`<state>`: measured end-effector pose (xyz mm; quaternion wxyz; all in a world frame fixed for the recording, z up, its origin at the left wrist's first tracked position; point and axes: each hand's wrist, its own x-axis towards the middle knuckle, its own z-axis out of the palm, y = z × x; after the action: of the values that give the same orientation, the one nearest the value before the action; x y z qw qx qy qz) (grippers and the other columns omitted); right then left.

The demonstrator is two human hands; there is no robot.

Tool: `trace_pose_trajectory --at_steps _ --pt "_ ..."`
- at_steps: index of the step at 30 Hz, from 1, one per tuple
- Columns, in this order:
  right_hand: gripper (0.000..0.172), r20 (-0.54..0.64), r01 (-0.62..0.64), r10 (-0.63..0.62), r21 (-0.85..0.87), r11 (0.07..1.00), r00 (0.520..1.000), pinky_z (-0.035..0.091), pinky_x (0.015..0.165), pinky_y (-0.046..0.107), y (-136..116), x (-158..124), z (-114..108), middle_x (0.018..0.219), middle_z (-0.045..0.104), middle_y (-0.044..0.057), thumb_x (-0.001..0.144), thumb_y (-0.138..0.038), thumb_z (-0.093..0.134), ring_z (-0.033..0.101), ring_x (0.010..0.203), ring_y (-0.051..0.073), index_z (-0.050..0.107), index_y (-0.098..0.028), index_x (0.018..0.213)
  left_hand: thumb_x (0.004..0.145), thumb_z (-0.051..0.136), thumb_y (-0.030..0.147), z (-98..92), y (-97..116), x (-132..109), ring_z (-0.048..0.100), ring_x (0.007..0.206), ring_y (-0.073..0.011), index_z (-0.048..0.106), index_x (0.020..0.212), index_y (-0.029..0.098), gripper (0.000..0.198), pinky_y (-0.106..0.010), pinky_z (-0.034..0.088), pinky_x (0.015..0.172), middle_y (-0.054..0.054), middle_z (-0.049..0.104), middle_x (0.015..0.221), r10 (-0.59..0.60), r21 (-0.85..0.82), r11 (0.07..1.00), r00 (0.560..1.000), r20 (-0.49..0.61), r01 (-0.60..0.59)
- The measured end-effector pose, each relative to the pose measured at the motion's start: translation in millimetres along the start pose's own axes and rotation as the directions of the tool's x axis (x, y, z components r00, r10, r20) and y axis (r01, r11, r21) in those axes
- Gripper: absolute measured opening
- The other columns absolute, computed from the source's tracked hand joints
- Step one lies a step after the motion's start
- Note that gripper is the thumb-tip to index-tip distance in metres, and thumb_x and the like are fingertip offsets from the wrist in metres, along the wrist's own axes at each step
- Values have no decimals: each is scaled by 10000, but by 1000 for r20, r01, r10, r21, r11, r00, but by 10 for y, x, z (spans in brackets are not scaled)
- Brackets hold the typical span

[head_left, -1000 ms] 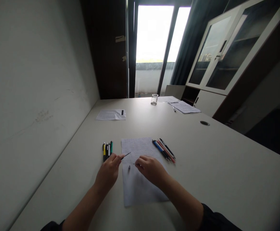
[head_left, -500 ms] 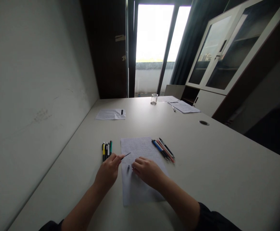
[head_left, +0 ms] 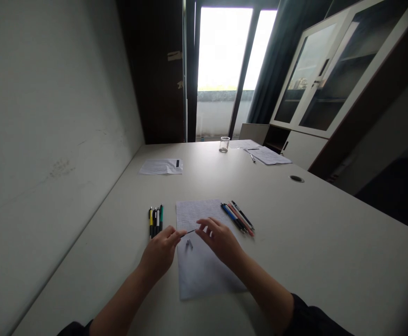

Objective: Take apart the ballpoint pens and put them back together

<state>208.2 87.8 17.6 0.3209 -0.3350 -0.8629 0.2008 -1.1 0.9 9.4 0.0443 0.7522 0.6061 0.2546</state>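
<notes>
A thin dark pen refill sticks out to the right from my left hand, whose fingers are closed on its near end. My right hand is at the far tip, thumb and forefinger apart on either side of it; whether the thumb touches the tip I cannot tell. Both hands are over a sheet of lined, written paper. Two small dark pen parts lie on the sheet just below the refill, too small to make out exactly.
Several pens lie side by side left of the sheet, and several more pens to its right. Farther back are a bagged paper, a glass jar, stacked papers and a round desk hole. A wall borders the left side.
My right hand has lifted off the paper, its fingers opening around the refill's tip. A second small part now shows on the sheet beside the first. My left hand has shifted slightly right and down.
</notes>
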Motion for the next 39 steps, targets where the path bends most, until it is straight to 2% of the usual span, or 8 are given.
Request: trace_pose_trajectory --at_steps 8,13,21,27,31,34,37,39 --pt "141 43 26 -32 124 992 999 455 718 256 9 6 12 876 649 28 941 -288 585 597 760 141 674 -194 884 926 492 105 -5 13 -5 599 815 -148 576 1245 309 387 -238 492 723 -24 605 957 42 -18 999 999 -2 -42" --pt "155 43 -45 34 278 959 999 435 624 237 -3 21 -2 801 637 17 920 -298 608 573 671 124 695 -194 844 922 502 97 -8 2 -2 598 832 -156 574 1239 302 384 -248 491 729 -24 606 968 45 -44 998 999 -6 -46" --pt "211 95 -297 299 577 761 949 424 539 235 45 32 -55 695 627 10 859 -377 654 583 604 132 688 -170 837 918 512 88 -22 -2 11 607 865 -171 564 1248 289 390 -273 501 754 -28 612 988 34 -63 997 999 -22 -35" --pt "274 57 -309 366 666 679 929 430 558 241 114 14 -173 674 624 11 837 -432 670 574 632 139 682 -161 872 936 487 102 -9 -15 -1 614 868 -174 563 1242 277 361 -282 505 753 -34 615 996 32 -65 997 998 -46 -35" --pt "304 -48 -273 409 673 687 911 439 563 248 182 22 -321 678 628 15 837 -465 663 558 603 130 678 -162 853 940 490 121 19 -41 -6 618 860 -173 579 1205 264 314 -281 510 746 -34 614 992 28 -59 998 999 -46 -31" --pt "307 -104 -263 407 616 743 907 455 565 259 247 5 -409 653 620 12 845 -472 649 562 580 134 671 -165 847 946 482 128 41 -58 -8 617 856 -171 578 1198 258 299 -281 515 746 -36 608 1000 24 -68 997 998 -55 -27" --pt "243 -154 -218 320 462 860 935 479 588 270 259 -51 -434 631 601 -1 868 -420 638 574 567 136 665 -179 840 954 466 136 53 -66 -10 616 861 -170 564 1224 266 315 -283 518 754 -39 602 1014 28 -91 995 998 -59 -33" --pt "182 -179 -133 202 340 931 963 486 604 266 218 -99 -423 698 620 10 896 -355 611 585 593 132 661 -190 837 956 462 142 51 -64 -10 616 859 -172 548 1251 273 334 -283 519 748 -43 601 1015 27 -103 994 998 -58 -33"
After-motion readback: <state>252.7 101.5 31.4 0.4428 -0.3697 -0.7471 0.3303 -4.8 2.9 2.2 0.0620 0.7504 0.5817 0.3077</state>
